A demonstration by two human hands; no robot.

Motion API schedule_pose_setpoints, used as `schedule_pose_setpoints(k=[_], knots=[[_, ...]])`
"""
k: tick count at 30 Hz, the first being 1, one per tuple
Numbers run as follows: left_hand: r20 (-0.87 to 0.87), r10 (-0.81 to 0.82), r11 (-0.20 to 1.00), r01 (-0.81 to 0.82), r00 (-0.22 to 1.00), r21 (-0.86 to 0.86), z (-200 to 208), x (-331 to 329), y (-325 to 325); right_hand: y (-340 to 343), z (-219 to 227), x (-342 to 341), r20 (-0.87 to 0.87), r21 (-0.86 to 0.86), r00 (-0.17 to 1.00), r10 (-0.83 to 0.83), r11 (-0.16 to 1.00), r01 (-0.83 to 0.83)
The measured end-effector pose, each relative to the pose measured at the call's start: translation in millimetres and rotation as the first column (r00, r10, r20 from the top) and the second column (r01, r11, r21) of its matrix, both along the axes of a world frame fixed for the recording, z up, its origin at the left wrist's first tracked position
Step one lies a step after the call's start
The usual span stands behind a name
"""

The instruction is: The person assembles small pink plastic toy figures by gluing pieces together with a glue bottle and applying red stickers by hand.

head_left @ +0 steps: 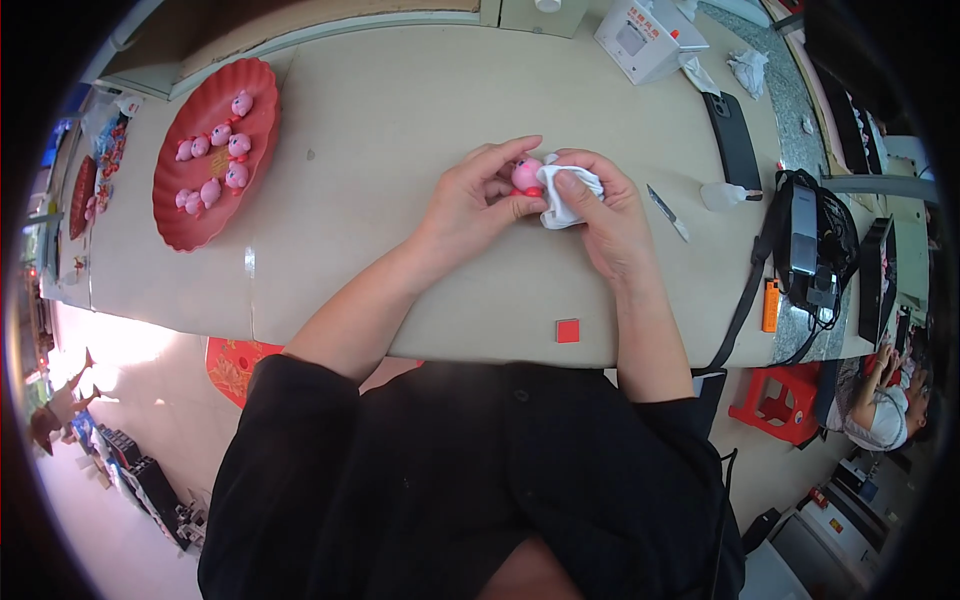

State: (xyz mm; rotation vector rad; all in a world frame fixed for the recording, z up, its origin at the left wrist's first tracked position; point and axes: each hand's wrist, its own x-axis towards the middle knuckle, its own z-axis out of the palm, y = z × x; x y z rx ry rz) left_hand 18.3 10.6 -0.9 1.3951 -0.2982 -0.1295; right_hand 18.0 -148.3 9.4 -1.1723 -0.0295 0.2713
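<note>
Between the fingers of my left hand (478,195) is a small round pink figurine (526,178) with red feet, gripped by its edges. My right hand (612,215) pinches a folded white cloth or tissue (566,200) and presses it against the figurine's right side. Part of the figurine is hidden behind the cloth and fingers. Both hands are over the middle of the pale table (360,130). A thin craft knife (668,213) lies just right of my right hand. Nearer the table's front edge is a small red square (568,331).
A red scalloped tray (262,150) with several similar pink figurines stands at the left. On the right are a black phone (734,145), a small translucent bottle (722,196), an orange lighter (771,305) and a black bag (815,230). A white box (645,45) stands at the back.
</note>
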Motion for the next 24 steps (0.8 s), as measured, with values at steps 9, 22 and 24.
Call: schedule_pose_setpoints(k=[9,22,24], knots=[[0.143,-0.026,0.983,0.0,0.989,0.182,-2,-6,-4,10,5,3,-0.225,0.039,0.974,0.004,0.999,0.005],[0.052,0.045,0.99,-0.052,0.998,0.133,1,-6,-4,10,4,6,-0.289,0.012,0.957,-0.027,0.999,0.031],[0.086,0.029,0.984,-0.044,0.996,0.171,0,-5,-2,8,1,7,-0.249,0.028,0.968,-0.022,0.999,0.03]])
